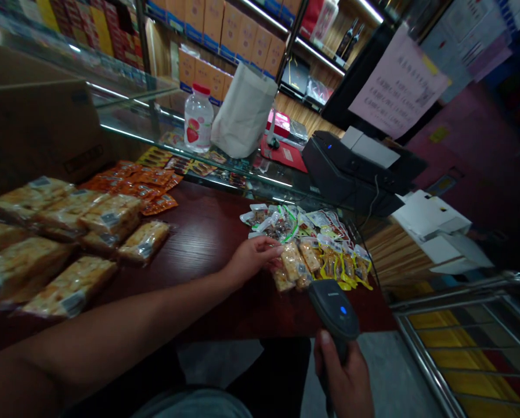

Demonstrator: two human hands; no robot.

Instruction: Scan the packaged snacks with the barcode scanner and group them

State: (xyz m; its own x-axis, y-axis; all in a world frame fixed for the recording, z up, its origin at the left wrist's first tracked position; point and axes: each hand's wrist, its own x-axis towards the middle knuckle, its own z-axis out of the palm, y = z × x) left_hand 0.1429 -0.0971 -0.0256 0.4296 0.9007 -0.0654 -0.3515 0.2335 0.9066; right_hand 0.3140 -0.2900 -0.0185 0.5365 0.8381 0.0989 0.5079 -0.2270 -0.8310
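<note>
My right hand (345, 374) is wrapped around the handle of a dark barcode scanner (335, 310) with a lit blue light. Its head points toward the small packets on the dark red table (199, 220). My left hand (260, 255) has its fingers closed at the left edge of a clear-wrapped nougat-like snack bar (292, 262). Beside that bar lie another wrapped bar (311, 255) and several yellow-edged snack packets (338, 261). Behind them are clear packets with green edging (281, 222).
Larger wrapped snack bars (112, 217) and orange packets (133, 183) lie at the left, near a cardboard box (38, 122). A glass counter bears a red-lidded jar (198, 119), a white bag (245, 110) and a black printer (342, 168). A metal rail (425, 360) stands at right.
</note>
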